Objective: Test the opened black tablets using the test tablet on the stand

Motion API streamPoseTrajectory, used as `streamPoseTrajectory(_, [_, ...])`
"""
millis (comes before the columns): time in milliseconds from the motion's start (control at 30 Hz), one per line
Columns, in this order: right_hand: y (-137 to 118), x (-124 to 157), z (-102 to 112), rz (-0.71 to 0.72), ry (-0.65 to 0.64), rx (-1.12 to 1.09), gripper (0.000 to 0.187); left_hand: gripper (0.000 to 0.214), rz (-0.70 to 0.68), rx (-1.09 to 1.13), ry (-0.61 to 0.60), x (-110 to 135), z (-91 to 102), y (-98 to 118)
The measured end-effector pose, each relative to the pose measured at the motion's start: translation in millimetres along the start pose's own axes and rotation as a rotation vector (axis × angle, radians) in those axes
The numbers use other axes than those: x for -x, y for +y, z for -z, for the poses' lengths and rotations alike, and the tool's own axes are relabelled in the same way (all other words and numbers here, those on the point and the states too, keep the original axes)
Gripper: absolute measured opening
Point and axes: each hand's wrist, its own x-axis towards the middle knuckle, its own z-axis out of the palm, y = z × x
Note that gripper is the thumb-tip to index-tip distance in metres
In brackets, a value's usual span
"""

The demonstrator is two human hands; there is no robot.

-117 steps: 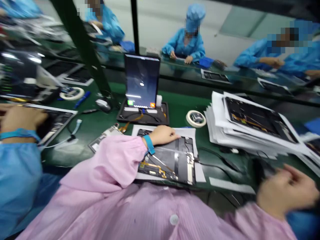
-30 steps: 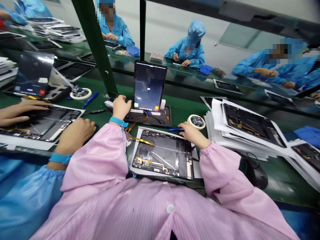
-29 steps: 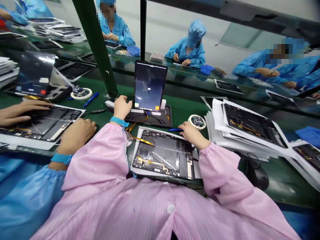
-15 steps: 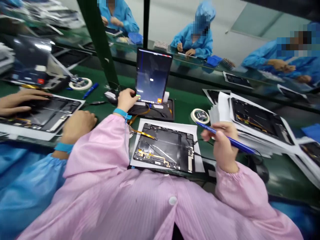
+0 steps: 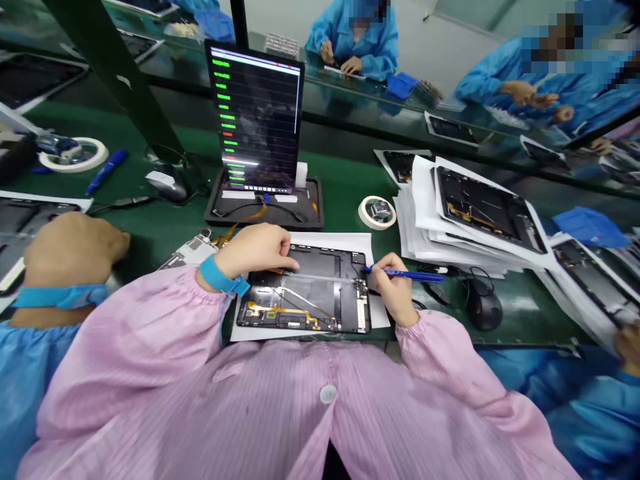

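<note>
As a worker in pink sleeves (image 5: 135, 347) pinches a blue pen (image 5: 405, 271) between the right hand's (image 5: 395, 290) fingers, the left hand (image 5: 253, 248) rests open on an opened tablet (image 5: 305, 300) at 12 o'clock, atop a paper sheet (image 5: 377, 319) on the green worktop (image 5: 345, 190).

Left hand (image 5: 255, 245) down flat at twelve o'clock, fingers reaching toward three, blue-banded wrist (image 5: 220, 275) angling in from eight! Right hand (image 5: 393, 287) out at one o'clock, fingers pinched tight around a pen (image 5: 405, 272), pink-sleeved forearm (image 5: 425, 333) rising from four!
</note>
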Motion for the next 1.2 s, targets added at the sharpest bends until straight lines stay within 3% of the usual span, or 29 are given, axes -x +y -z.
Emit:
streamPoseTrajectory(167, [-6,-1,-3,0.066,-0.008,0.051,0.015,0.031,0.03,-0.133,-0.063,2,-8.0,16])
streamPoseTrajectory(367, [-6,-2,-5,0.092,-0.002,0.062,0.015,0.031,0.029,-0.155,-0.092,1,-8.8,16])
streamPoseTrajectory(533, [-3,2,-1,0.113,0.0,0.042,0.015,0.032,0.022,-0.171,-0.045,4,-10.5,17])
streamPoseTrajectory(667, [-16,-14,4,0.188,0.039,0.033,0.013,0.039,-0.002,-0.151,-0.021,7,-9.7,16])
streamPoseTrajectory(733, [-28,-34,1,0.263,-0.01,0.125,0.009,0.044,-0.016,-0.096,-0.073,7,-7.9,12])
streamPoseTrajectory(833, [-39,-75,-13,0.396,-0.117,0.446,0.015,0.044,-0.059,0.002,-0.185,6,-4.5,5])
streamPoseTrajectory(900, [-40,-102,-25,0.404,-0.167,0.675,0.024,0.033,-0.084,0.088,-0.266,5,-2.6,1])
streamPoseTrajectory(1000, [-38,-127,-36,0.391,-0.211,0.834,0.042,0.016,-0.062,0.241,-0.394,4,-0.3,-3])
streamPoseTrajectory(1100, [-36,-131,-28,0.414,-0.055,0.925,0.046,0.012,-0.072,0.283,-0.399,3,2.2,-5])
streamPoseTrajectory(1200, [-32,-126,-13,0.322,0.113,1.021,0.031,0.013,-0.117,0.251,-0.363,0,4.4,-7])
